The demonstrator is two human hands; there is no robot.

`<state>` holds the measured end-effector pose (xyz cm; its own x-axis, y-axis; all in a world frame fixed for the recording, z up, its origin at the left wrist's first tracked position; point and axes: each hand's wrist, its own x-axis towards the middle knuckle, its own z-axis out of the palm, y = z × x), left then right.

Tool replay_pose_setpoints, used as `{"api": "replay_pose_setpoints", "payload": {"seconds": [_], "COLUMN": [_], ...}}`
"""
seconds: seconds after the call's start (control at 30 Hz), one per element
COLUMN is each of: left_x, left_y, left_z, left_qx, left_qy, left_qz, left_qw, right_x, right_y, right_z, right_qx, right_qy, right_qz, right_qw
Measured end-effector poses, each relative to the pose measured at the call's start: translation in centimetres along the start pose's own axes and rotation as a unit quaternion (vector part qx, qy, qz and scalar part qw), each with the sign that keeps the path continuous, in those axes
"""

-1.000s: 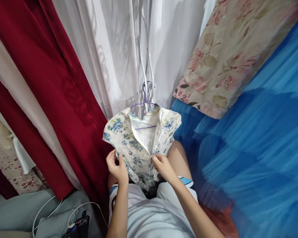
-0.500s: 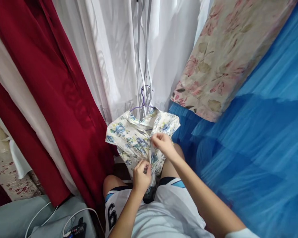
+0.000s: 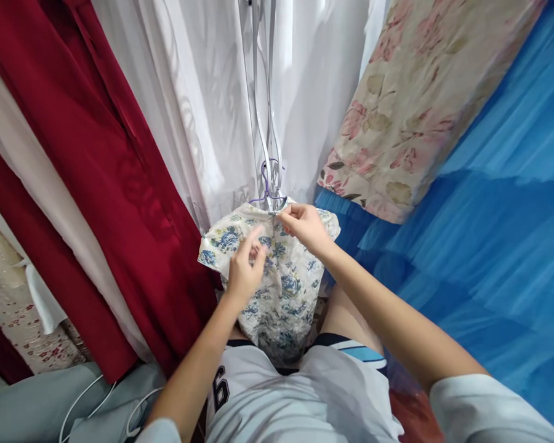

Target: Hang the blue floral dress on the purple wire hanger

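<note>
Fabric: thin, soft cream blouse (image 3: 281, 289) with blue floral print, hanging on a purple wire hanger (image 3: 268, 184) before sheer white curtains (image 3: 203, 104). Right hand (image 3: 305, 224) pinches the collar at the hanger. Left hand (image 3: 244, 267), fingers loosely curled, rests on the blouse front.

Both arms reach forward and up. The left forearm rises from 7 o'clock toward the centre. The left hand (image 3: 244, 271) shows its back, its fingers loosely bent and parted and the index finger lifted toward 1 o'clock. The right forearm comes in from 4 o'clock. The right hand (image 3: 305, 225) sits close by at 1 o'clock of the left, with thumb and forefinger pinched together.
</note>
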<state>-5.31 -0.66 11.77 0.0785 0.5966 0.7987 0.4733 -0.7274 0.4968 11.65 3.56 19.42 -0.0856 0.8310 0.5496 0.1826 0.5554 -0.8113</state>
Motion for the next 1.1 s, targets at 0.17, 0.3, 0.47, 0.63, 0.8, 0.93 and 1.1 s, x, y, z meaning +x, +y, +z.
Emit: {"api": "replay_pose_setpoints", "payload": {"seconds": [0.17,0.3,0.47,0.63,0.8,0.93,1.1], "left_x": [7.4,7.4,6.6,8.1,7.2,2.6,-3.9], "left_y": [0.2,-0.2,-1.1,-5.2,-10.9,-13.4,-11.4], "left_z": [-0.6,0.1,-0.7,-4.5,-6.3,-3.2,3.7], "left_qx": [0.087,0.096,0.083,-0.055,-0.331,-0.408,-0.470], "left_qy": [-0.027,0.022,0.153,0.294,0.396,0.359,0.280], "left_qz": [0.104,0.107,0.059,-0.017,-0.254,-0.408,-0.459], "left_qw": [0.990,0.989,0.983,0.954,0.818,0.734,0.700], "right_x": [-1.5,-2.2,-3.2,-5.6,-8.2,-9.7,-12.8], "right_y": [2.8,4.5,6.2,7.9,7.7,8.6,11.9], "right_z": [1.9,3.7,5.4,5.8,6.9,7.2,4.9], "right_qx": [0.130,0.186,0.193,0.181,0.203,0.196,0.107], "right_qy": [0.037,0.087,0.097,0.083,0.041,0.041,0.097], "right_qz": [0.014,0.014,0.063,0.104,0.141,0.157,0.177], "right_qw": [0.991,0.979,0.974,0.974,0.968,0.967,0.974]}}
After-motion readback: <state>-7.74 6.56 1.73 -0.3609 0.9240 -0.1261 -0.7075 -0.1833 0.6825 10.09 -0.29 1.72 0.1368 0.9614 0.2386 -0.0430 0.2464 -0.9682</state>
